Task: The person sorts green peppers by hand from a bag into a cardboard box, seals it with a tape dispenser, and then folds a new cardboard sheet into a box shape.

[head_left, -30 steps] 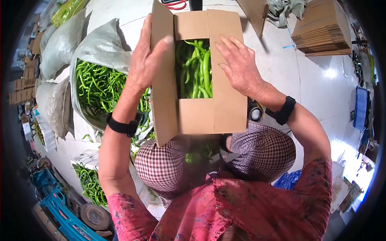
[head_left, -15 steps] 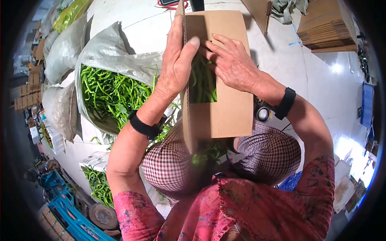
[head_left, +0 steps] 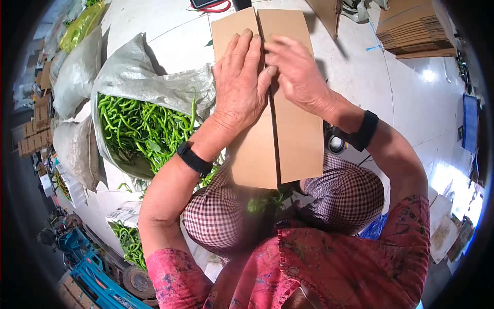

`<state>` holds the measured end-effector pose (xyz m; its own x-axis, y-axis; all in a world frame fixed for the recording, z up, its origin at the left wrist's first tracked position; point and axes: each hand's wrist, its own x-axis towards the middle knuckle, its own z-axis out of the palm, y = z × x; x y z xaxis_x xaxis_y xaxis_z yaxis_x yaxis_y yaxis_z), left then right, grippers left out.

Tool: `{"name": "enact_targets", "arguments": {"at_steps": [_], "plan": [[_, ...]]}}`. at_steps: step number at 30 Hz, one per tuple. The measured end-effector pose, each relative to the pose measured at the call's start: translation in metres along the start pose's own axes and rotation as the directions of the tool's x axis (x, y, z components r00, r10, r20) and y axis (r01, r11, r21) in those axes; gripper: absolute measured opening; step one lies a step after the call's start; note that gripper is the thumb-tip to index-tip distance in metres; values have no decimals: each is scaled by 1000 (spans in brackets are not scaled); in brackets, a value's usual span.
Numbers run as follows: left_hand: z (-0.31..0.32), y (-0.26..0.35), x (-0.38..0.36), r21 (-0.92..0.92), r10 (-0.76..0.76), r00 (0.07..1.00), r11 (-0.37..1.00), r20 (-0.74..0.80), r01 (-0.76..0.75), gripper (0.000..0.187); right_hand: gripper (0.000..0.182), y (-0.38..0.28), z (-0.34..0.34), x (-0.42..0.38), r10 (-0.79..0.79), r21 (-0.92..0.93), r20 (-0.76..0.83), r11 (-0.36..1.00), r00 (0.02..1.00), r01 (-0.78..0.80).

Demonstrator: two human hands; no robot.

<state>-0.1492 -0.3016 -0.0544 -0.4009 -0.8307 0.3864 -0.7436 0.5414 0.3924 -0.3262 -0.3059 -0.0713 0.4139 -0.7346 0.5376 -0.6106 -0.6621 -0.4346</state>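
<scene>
A brown cardboard box (head_left: pixel 301 149) stands between my knees, its two long top flaps folded down with a narrow dark gap between them. My left hand (head_left: pixel 239 77) lies flat on the left flap (head_left: pixel 252 159), fingers stretched out and the thumb reaching the gap. Over the upper part of the right flap is my right hand (head_left: pixel 301 77), slightly blurred, its fingers extended toward the gap. The box's contents are hidden under the flaps. Left of the box, long green chili peppers (head_left: pixel 146 123) fill an open whitish woven sack (head_left: pixel 131 69).
More stuffed sacks (head_left: pixel 77 72) stand at the left. A white box of peppers (head_left: pixel 128 242) sits at lower left, near a blue vehicle (head_left: pixel 98 273). Flattened cardboard (head_left: pixel 417 31) is stacked at upper right. A roll of tape (head_left: pixel 337 144) shows beside the box.
The left flap, upright before, has been folded down, covering the peppers seen inside the box. My left hand has turned from the flap's edge to lie flat on top.
</scene>
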Motion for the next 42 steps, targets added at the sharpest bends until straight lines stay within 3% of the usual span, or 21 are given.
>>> {"name": "enact_targets", "arguments": {"at_steps": [4, 6, 7, 9, 12, 16, 18, 19, 20, 21, 22, 24, 26, 28, 30, 32, 34, 36, 38, 40, 42], "plan": [[-1, -1, 5, 41, 44, 999, 998, -15, -44, 58, 34, -9, -9, 1, 72, -9, -67, 997, 995, -73], [-3, -4, 5, 67, 37, 999, 997, 0, -37, 58, 43, -12, -4, -2, 278, 365, -112, 904, 954, -221], [-3, -5, 4, 95, 31, 999, 995, 14, -32, 59, 43, -10, -4, -2, 285, 366, -107, 902, 953, -229], [2, -7, 7, 107, 74, 997, 992, 4, -74, 59, 50, -4, -6, -3, 63, 81, 8, 995, 998, -63], [10, -14, 16, 161, 153, 988, 975, 25, -155, 58, 52, -9, -1, 1, 91, -72, -14, 993, 996, -92], [14, -22, 34, 136, 224, 973, 964, 47, -229, 53, 54, 2, 4, -3, 96, 103, -143, 991, 985, -81], [18, -25, 48, 261, -11, 986, 965, 167, -34, 63, 54, 1, 2, 0, 126, 83, -157, 990, 980, -114], [24, -29, 54, 313, 127, 991, 940, 52, -137, 52, 53, 2, -1, -3, 149, 128, -155, 983, 977, -129], [31, -30, 54, 369, 158, 988, 918, 3, -147, 53, 51, 6, -8, -7, 174, 166, -152, 975, 973, -149], [30, -29, 55, 308, 124, 992, 943, 24, -125, 55, 38, 11, -18, -13, 288, 213, -140, 943, 947, -255], [28, -28, 54, 249, 92, 995, 963, 49, -101, 56, 38, 20, -33, -25, 296, 179, -142, 946, 945, -270], [28, -18, 55, 244, 111, 993, 963, 27, -114, 58, 31, 51, -66, -60, 614, 72, 49, 785, 788, -616], [36, -14, 57, 261, 160, 986, 951, 38, -164, 55, 23, 91, -81, -133, 636, -131, -34, 762, 771, -634], [41, -12, 58, 284, 152, 987, 946, 43, -158, 53, 32, 119, -87, -218, 752, -212, 171, 660, 637, -721], [43, -12, 59, 300, 138, 989, 942, 60, -150, 50, 47, 135, -60, -327, 760, -404, 255, 645, 597, -649], [43, -8, 59, 323, 80, 992, 940, 101, -109, 49, 60, 125, -38, -364, 850, -469, 483, 453, 210, -758], [44, -9, 59, 303, 90, 990, 946, 105, -118, 48, 59, 88, -30, -360, 800, -120, 433, 508, 415, -853], [42, -10, 58, 291, 91, 991, 950, 99, -117, 48, 57, 74, -3, -368, 918, -358, 300, 360, 259, -861], [39, -7, 58, 211, 163, 983, 961, 84, -178, 46, 51, 67, 14, -360, 966, -402, 86, 256, 242, -879], [36, -6, 58, 222, 154, 985, 961, 78, -167, 45, 48, 67, 13, -355, 961, -382, 142, 274, 237, -883], [29, -7, 57, 42, 172, 979, 983, 107, -177, 45, 48, 67, 4, -339, 955, -337, 165, 289, 246, -896]]}}
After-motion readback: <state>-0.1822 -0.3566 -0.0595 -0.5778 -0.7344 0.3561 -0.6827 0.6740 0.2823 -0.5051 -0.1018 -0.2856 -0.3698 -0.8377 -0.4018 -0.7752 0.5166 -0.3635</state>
